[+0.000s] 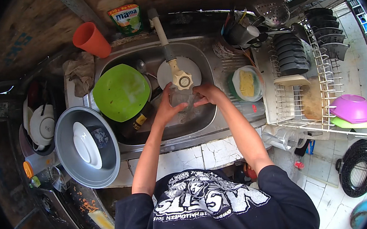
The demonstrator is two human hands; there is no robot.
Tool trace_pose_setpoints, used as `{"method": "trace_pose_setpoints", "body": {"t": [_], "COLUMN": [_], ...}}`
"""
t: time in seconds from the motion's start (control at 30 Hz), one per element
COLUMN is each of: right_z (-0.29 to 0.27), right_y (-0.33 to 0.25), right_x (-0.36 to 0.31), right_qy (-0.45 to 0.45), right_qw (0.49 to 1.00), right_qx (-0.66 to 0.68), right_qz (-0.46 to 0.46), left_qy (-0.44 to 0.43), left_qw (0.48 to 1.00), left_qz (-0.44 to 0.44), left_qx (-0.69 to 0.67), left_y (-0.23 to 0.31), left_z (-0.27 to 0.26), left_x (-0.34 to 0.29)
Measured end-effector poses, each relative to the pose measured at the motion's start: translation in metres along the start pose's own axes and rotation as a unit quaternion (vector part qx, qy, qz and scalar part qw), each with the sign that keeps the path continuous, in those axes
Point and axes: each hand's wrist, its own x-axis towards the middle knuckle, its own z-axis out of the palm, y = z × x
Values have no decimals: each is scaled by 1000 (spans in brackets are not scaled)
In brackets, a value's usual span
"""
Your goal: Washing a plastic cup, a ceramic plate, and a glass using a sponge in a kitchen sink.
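Note:
Over the metal sink (198, 128), just below the tap's cream-coloured knob (183, 80), a clear see-through container (182, 98) is held between both hands. My left hand (166, 109) grips its left side, thumb toward me. On the opposite side, my right hand (210, 95) has its fingers and thumb curled at the container's edge. Behind the tap in the basin lies a round whitish plate (165, 74). A lime-green square bowl (122, 93) rests at the basin's left, and a dark bottle with a yellow label (140, 120) lies beside it.
A grey basin (64, 146) with white dishes stands left. At right, a yellow sponge (246, 83) sits in a small bowl near the dish rack (323, 96) of dark bowls. An orange cup (91, 40) and a detergent pouch (127, 22) stand behind the sink.

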Motion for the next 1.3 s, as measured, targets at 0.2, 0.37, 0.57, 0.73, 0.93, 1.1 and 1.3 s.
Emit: {"method": "trace_pose_setpoints", "body": {"t": [0.2, 0.37, 0.57, 0.73, 0.93, 1.1, 1.3], "right_z": [-21, -21, 0, 17, -3, -54, -161], "right_y": [-26, -21, -9, 4, 34, 11, 8], "right_x": [12, 16, 6, 9, -2, -64, -64], "right_qy": [-176, -120, -74, -41, -6, 117, 400], "right_qw": [969, 983, 980, 971, 974, 953, 806], "right_qx": [-146, -131, -31, 90, 52, -132, -273], "right_qz": [98, -35, -182, -218, -220, -246, -340], "left_qy": [12, -22, 59, 17, 62, 50, 86], "left_qw": [995, 885, 818, 779, 828, 839, 964], "left_qz": [-35, -326, -368, -335, -371, -367, -174], "left_qx": [-96, -331, -439, -530, -415, -400, -182], "left_y": [-9, 7, 33, 16, 25, 16, 25], "left_z": [5, -1, 3, 6, 21, -1, -4], "left_x": [15, 20, 42, 47, 22, -18, -54]}}
